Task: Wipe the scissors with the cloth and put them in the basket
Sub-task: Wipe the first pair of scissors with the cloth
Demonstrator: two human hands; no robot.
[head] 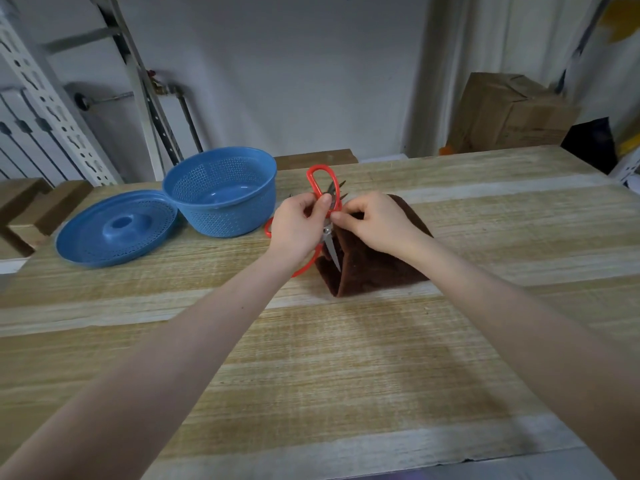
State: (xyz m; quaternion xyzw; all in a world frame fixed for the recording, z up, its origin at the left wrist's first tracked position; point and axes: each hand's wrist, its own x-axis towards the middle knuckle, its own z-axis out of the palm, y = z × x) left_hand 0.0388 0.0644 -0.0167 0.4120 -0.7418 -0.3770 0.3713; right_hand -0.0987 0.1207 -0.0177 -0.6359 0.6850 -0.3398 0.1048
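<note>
Left grip point(298, 225) pinches red-handled scissors point(331, 249) (blades down) at brown cloth point(375, 261).

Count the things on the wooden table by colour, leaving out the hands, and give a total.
Blue: 2, round perforated plastic basket and round perforated plastic lid.
Brown: 1, folded brown cloth.
Red: at least 1, red-handled metal scissors; overlap hides whether there are more.
Total: at least 4.
</note>
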